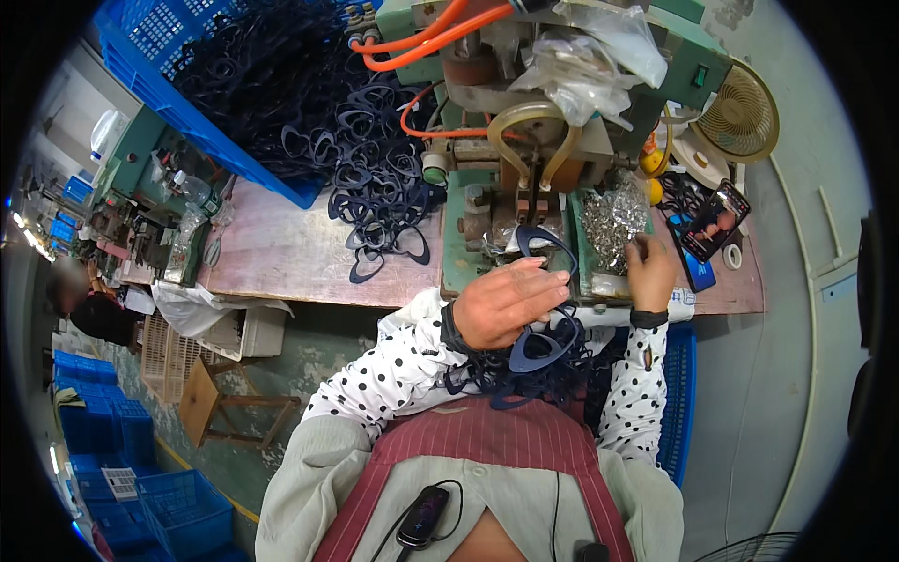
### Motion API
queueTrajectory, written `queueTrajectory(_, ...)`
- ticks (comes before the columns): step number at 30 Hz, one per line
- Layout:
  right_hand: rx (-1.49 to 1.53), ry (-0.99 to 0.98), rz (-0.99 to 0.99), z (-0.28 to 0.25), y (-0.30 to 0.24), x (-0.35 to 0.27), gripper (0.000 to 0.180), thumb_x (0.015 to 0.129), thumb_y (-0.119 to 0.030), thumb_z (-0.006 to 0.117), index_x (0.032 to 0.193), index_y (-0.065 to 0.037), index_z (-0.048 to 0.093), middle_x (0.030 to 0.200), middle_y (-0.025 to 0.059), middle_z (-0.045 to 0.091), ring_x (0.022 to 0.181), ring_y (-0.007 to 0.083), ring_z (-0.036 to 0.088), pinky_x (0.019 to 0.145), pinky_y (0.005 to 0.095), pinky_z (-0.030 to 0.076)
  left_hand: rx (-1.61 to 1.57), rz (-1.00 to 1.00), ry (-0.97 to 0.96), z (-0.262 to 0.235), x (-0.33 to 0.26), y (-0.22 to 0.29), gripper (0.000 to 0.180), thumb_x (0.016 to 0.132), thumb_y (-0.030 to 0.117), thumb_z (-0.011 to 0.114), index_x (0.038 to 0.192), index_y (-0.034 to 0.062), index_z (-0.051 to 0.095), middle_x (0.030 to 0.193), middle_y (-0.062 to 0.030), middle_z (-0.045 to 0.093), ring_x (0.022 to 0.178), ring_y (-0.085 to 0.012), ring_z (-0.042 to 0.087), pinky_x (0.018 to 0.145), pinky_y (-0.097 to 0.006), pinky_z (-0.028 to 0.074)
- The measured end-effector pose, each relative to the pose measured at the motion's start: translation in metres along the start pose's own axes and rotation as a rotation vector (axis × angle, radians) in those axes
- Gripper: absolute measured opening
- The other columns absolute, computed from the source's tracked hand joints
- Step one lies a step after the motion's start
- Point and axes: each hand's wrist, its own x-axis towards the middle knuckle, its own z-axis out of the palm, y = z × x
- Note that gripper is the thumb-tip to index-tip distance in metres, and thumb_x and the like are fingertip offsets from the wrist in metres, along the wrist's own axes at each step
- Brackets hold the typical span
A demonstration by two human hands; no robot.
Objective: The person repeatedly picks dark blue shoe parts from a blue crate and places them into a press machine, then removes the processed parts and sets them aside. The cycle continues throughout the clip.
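My left hand (510, 304) is closed over the middle of a dark blue glasses frame (552, 359). One of the frame's rims sticks out above the hand, close under the copper-coloured jaws of a green bench machine (459, 267); the other hangs below. My right hand (649, 267) dips its fingertips to the near right edge of a tray's heap of small shiny metal parts (607, 225). Those fingers are bent together, and whatever they pinch is too small to make out. More dark blue frames (496, 377) lie piled at my lap, below the left hand.
A blue crate (201, 136) spills dark frames onto the table (272, 248) at the left. Right of the machine are a phone (716, 222), a roll of tape (732, 257) and a fan (740, 110). Another person (98, 314) sits far left, near a wooden stool (201, 403).
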Motion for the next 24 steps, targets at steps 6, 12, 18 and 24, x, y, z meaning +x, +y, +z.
queueTrajectory(6, -0.133, 0.007, -0.09, 0.034, 0.017, 0.001, 0.015, 0.082, -0.018, 0.069, 0.088, -0.005, 0.066, 0.092, 0.0171, 0.065, 0.084, 0.0355, 0.062, 0.072, 0.0447, 0.049, 0.0, 0.005, -0.023, -0.001, -0.003, 0.001, 0.041, 0.08, 0.005, 0.068, 0.119, -0.0004, 0.062, 0.121, -0.0194, 0.062, 0.109, -0.0328, 0.063, 0.1, -0.049, 0.045)
queueTrajectory(12, 0.238, 0.119, -0.012, 0.031, 0.022, 0.004, 0.016, 0.086, -0.019, 0.068, 0.09, -0.004, 0.071, 0.086, 0.0136, 0.068, 0.077, 0.0291, 0.065, 0.07, 0.0354, 0.049, 0.256, -0.063, 0.196, -0.005, -0.04, -0.001, 0.036, 0.078, 0.015, 0.071, 0.113, 0.0089, 0.066, 0.117, -0.0087, 0.065, 0.1, -0.0252, 0.062, 0.089, -0.042, 0.046)
queueTrajectory(18, 0.22, 0.185, 0.03, 0.028, 0.016, -0.001, 0.015, 0.087, -0.015, 0.066, 0.097, -0.005, 0.071, 0.084, 0.0119, 0.069, 0.075, 0.0245, 0.066, 0.069, 0.0329, 0.05, 0.93, -0.527, 0.136, -0.077, -0.078, -0.09, 0.009, 0.072, 0.008, 0.065, 0.081, 0.0096, 0.067, 0.086, -0.0055, 0.056, 0.084, -0.027, 0.051, 0.072, -0.041, 0.038)
queueTrajectory(24, 0.206, 0.186, -0.039, 0.036, 0.016, -0.001, 0.015, 0.085, -0.012, 0.066, 0.099, -0.006, 0.071, 0.087, 0.0131, 0.07, 0.077, 0.0272, 0.067, 0.07, 0.0341, 0.051, 1.218, -0.713, -0.454, -0.114, -0.117, -0.172, 0.014, 0.066, 0.021, 0.069, 0.079, 0.0145, 0.07, 0.091, -0.0032, 0.059, 0.098, -0.0256, 0.052, 0.079, -0.04, 0.038)
